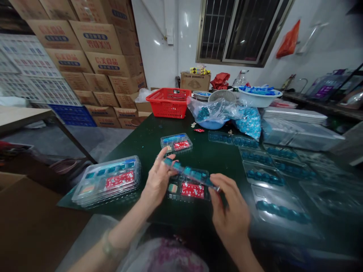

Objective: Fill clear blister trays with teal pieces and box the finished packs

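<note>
No fully legible text. Stacked cardboard cartons [96, 37]: red characters above blue oval labels, too blurred to read. Red printed cards [119, 180] in clear plastic trays [77, 197]: white markings, also unreadable. Purple label [324, 84] on packaging at far right: illegible.

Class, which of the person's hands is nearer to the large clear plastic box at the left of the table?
Left. The left hand sits just right of the clear plastic box, apart from it; the right hand is farther right, beyond the left hand.
</note>
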Demonstrator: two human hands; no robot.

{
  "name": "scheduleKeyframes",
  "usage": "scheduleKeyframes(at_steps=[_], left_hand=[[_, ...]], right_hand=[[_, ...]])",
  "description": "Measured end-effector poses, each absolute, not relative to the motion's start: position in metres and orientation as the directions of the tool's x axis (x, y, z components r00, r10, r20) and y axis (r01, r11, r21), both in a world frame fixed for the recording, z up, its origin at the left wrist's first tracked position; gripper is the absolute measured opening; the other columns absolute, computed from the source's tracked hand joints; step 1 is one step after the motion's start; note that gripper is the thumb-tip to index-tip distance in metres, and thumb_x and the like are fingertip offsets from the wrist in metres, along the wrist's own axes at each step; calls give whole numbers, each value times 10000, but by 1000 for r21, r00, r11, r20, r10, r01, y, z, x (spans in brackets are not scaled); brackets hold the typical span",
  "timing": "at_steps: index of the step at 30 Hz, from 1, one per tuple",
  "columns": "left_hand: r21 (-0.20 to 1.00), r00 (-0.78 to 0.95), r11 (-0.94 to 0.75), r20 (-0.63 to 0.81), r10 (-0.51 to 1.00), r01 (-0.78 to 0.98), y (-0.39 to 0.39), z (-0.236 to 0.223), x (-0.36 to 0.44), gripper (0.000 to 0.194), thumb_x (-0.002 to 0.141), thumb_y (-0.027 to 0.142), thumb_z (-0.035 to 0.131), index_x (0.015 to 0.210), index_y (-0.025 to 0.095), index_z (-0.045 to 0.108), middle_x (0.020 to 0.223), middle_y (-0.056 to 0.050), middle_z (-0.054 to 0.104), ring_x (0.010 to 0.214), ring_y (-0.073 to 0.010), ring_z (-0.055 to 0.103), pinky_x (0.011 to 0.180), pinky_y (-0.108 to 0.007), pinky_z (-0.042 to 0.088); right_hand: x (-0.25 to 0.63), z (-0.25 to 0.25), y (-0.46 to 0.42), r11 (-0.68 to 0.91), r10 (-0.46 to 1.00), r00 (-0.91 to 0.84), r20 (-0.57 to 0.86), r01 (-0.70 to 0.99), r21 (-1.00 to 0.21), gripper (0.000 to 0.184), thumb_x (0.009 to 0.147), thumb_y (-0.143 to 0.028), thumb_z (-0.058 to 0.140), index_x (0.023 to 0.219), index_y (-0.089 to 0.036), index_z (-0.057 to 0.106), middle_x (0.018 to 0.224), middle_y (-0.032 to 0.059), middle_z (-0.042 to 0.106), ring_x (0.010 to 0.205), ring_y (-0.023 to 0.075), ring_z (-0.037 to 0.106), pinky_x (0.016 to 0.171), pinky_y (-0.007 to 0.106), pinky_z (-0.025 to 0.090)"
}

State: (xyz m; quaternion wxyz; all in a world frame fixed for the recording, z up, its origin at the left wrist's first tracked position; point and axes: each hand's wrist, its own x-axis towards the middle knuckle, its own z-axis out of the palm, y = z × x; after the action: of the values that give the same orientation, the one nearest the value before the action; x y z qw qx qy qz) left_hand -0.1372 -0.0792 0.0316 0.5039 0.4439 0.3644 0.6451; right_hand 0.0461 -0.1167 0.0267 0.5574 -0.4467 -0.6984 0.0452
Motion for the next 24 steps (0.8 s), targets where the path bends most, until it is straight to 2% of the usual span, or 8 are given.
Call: scheduleKeyframes(at_steps=[2, 5, 8, 10, 13, 18, 20, 24], left_hand=[[980, -168, -194, 182, 969, -55, -82, 31, -152, 460, 765, 452, 595, 1126, 176, 523, 1013, -80, 596, 873, -183, 571, 759, -274, 455], [954, -172, -133, 184, 968, 270, -84, 31, -163, 307, 796, 430, 546, 824, 127, 585, 664, -19, 577, 609, -125, 522, 566, -213, 412], [777, -102, -63, 162, 981, 626, -79, 25, -166, 376, 843, 456, 422, 685, 138, 547, 567, -3, 519, 526, -121, 477, 483, -218, 341], [632, -89, -13, 129, 988, 775, -72, 18, -165, 355, 841, 459, 411, 780, 152, 578, 594, -6, 553, 545, -140, 512, 495, -230, 344], [535, -99, 26, 109, 989, 844, -63, 8, -163, 345, 821, 462, 437, 983, 188, 572, 644, -13, 596, 605, -186, 562, 532, -259, 368], [369, -76, 33, 102, 992, 929, -58, 2, -163, 383, 804, 515, 434, 900, 197, 623, 746, -64, 606, 711, -237, 576, 599, -305, 390], [330, -64, 30, 92, 994, 943, -58, 2, -164, 380, 794, 521, 450, 896, 198, 622, 813, -69, 594, 731, -225, 574, 612, -299, 400], [254, -31, -7, 148, 989, 967, -57, 7, -165, 388, 801, 472, 477, 1057, 190, 552, 910, -81, 549, 787, -227, 553, 625, -305, 423]], right_hand=[[49, 32, -109, 496, 812, 63, 580, 448, -744, 238, 827, -216, 500, 1060, -212, 552, 966, 67, 617, 853, 166, 604, 713, 302, 522], [49, 24, -90, 321, 935, 57, 349, 280, -905, 344, 817, -287, 511, 1146, -185, 496, 878, 50, 635, 743, 148, 615, 654, 284, 525], [51, 4, -69, 226, 969, 21, 246, 326, -918, 410, 798, -312, 515, 1169, -143, 474, 810, 40, 633, 675, 145, 602, 651, 298, 507], [53, -9, -59, 199, 974, 8, 225, 437, -877, 424, 788, -316, 513, 1162, -119, 482, 775, 37, 629, 657, 147, 591, 657, 303, 490], [56, -22, -50, 169, 974, 11, 225, 624, -763, 419, 789, -326, 494, 1145, -104, 505, 787, 49, 616, 642, 148, 571, 647, 307, 463], [57, -30, -43, 135, 963, 25, 269, 817, -561, 376, 791, -333, 478, 1109, -146, 551, 893, 66, 582, 622, 135, 536, 579, 289, 415], [58, -33, -41, 113, 972, 20, 232, 831, -544, 368, 783, -336, 488, 1105, -174, 559, 889, 55, 575, 634, 139, 540, 556, 276, 401], [58, -38, -39, 97, 974, 36, 223, 824, -558, 359, 774, -344, 498, 1102, -212, 563, 872, 39, 566, 681, 154, 553, 547, 263, 391]])
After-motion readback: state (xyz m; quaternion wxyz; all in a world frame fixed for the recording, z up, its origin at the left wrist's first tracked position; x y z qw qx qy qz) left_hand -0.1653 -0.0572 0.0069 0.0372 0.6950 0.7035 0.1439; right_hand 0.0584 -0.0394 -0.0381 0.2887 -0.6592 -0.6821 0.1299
